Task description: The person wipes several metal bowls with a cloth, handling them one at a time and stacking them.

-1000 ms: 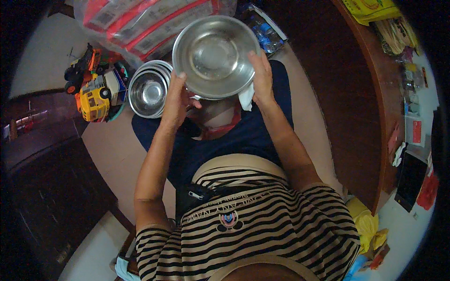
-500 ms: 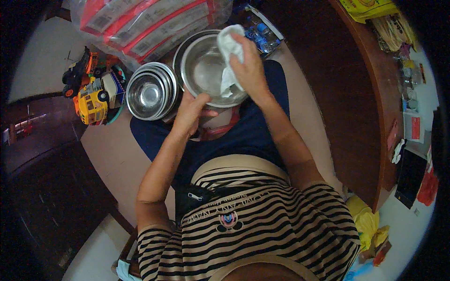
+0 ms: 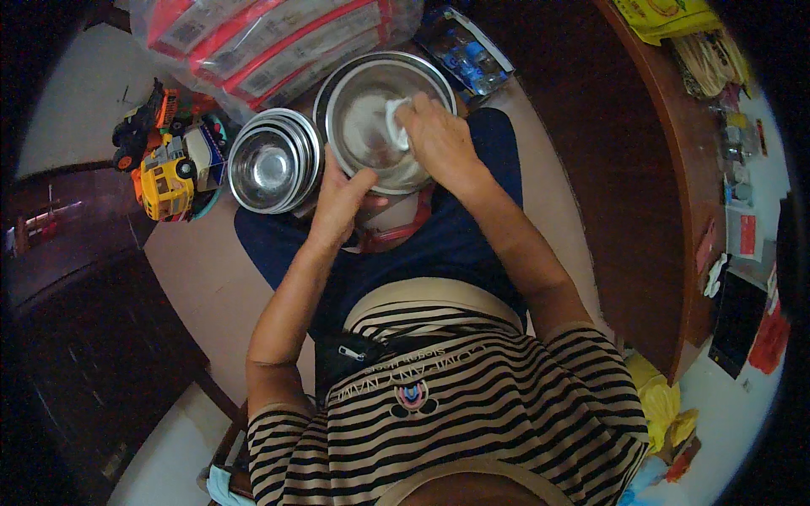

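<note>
A wide steel bowl (image 3: 359,126) is tilted up in front of me, with another larger steel rim showing behind it. My left hand (image 3: 339,198) grips its near left edge, thumb over the rim and fingers underneath. Inside the bowl, my right hand (image 3: 439,142) presses a bunched white cloth (image 3: 396,125) against the right part of the inner wall. The fingers are closed round the cloth and hide part of it. Just left of the bowl sits a nested stack of smaller steel bowls (image 3: 272,167).
Clear plastic-wrapped red and white packs (image 3: 278,51) stand beyond the bowls. Toy trucks (image 3: 167,181) lie at the far left. A box of blue-topped bottles (image 3: 472,63) is beyond the bowl to the right, near a brown wooden panel (image 3: 591,152).
My right hand has brought the cloth from the bowl's far right rim down and left into its inside, and the cloth is now more bunched. My left hand keeps its hold.
</note>
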A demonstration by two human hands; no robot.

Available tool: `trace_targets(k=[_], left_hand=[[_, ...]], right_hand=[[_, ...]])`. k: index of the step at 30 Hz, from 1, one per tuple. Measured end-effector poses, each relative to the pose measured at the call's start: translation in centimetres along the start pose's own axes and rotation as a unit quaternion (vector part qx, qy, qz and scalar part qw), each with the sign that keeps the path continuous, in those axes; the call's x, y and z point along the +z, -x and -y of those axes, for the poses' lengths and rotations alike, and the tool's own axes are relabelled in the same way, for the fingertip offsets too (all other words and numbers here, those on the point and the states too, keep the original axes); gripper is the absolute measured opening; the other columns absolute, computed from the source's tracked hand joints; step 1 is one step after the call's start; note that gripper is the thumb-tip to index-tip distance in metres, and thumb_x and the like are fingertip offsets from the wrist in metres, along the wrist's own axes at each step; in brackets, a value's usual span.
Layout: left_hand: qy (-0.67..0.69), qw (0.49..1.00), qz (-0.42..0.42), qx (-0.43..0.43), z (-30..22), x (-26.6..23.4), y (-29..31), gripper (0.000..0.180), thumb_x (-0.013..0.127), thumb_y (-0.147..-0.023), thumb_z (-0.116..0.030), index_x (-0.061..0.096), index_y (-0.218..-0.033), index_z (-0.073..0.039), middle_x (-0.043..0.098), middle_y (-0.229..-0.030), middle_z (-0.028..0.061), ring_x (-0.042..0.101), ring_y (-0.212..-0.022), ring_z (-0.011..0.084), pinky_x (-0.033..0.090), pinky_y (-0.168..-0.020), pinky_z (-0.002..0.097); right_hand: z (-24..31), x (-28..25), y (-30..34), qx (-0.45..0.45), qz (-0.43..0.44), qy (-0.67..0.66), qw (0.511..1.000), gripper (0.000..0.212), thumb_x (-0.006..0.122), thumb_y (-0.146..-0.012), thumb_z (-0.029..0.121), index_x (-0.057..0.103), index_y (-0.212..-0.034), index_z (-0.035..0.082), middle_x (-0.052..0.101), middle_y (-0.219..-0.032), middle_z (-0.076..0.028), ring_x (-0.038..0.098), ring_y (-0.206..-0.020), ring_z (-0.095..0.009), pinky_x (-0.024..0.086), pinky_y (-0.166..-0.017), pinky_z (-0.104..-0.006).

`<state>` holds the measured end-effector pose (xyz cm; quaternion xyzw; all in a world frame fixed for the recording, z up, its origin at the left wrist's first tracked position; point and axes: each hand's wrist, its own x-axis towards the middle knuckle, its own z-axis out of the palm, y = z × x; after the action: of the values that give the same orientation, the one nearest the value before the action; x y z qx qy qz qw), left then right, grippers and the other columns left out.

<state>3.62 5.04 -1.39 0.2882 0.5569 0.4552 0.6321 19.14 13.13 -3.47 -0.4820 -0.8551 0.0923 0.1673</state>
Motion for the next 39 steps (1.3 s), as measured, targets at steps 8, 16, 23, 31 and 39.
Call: trace_targets(k=[8,16,23,31,39], left_hand=[[0.024,0.998,0.027,-0.055,0.1,1.1,0.5,0.064,0.050,-0.075,-0.003,0.024,-0.133,-0.012,0.048,-0.113,0.0095,0.055,-0.087,0.0164,0.052,-0.048,0.0256],[-0.032,0.999,0.005,0.031,-0.3,-0.7,-0.3,0.059,0.050,-0.075,-0.001,0.028,-0.129,-0.010,0.048,-0.113,0.0099,0.056,-0.088,0.0170,0.054,-0.054,0.0246],[0.005,0.999,0.013,-0.030,0.2,0.7,0.2,0.060,0.050,-0.076,-0.001,0.027,-0.130,-0.010,0.047,-0.116,0.0097,0.055,-0.094,0.0184,0.054,-0.054,0.0258],[-0.004,1.000,-0.005,-0.005,-0.6,-0.4,-0.2,0.060,0.050,-0.075,-0.002,0.028,-0.130,-0.010,0.049,-0.111,0.0083,0.057,-0.086,0.0164,0.055,-0.053,0.0248],[-0.005,1.000,-0.013,0.007,-0.4,-0.2,0.1,0.062,0.050,-0.076,-0.001,0.025,-0.131,-0.009,0.049,-0.115,0.0090,0.057,-0.090,0.0181,0.054,-0.052,0.0246]], right_hand=[[0.9,0.4,-2.0,-0.051,-0.076,-0.325,0.941,0.017,0.056,-0.074,0.011,0.054,-0.090,0.004,0.052,-0.088,-0.014,0.056,-0.084,-0.033,0.045,-0.071,-0.0381],[0.3,0.0,0.9,-0.134,0.080,-0.099,0.983,0.017,0.056,-0.072,0.011,0.059,-0.088,0.010,0.055,-0.083,-0.012,0.057,-0.084,-0.029,0.046,-0.071,-0.0391],[0.7,0.1,-2.3,-0.019,-0.121,-0.026,0.992,0.015,0.056,-0.072,0.010,0.056,-0.087,0.010,0.053,-0.086,-0.009,0.059,-0.078,-0.026,0.050,-0.058,-0.0371],[1.7,0.4,-1.5,-0.156,0.091,-0.410,0.894,0.019,0.055,-0.072,0.010,0.056,-0.090,0.004,0.055,-0.085,-0.012,0.056,-0.084,-0.030,0.043,-0.073,-0.0371],[0.2,-0.3,-1.3,-0.026,-0.058,0.052,0.997,0.018,0.055,-0.072,0.006,0.058,-0.088,0.011,0.053,-0.084,-0.009,0.059,-0.080,-0.028,0.049,-0.063,-0.0358]])
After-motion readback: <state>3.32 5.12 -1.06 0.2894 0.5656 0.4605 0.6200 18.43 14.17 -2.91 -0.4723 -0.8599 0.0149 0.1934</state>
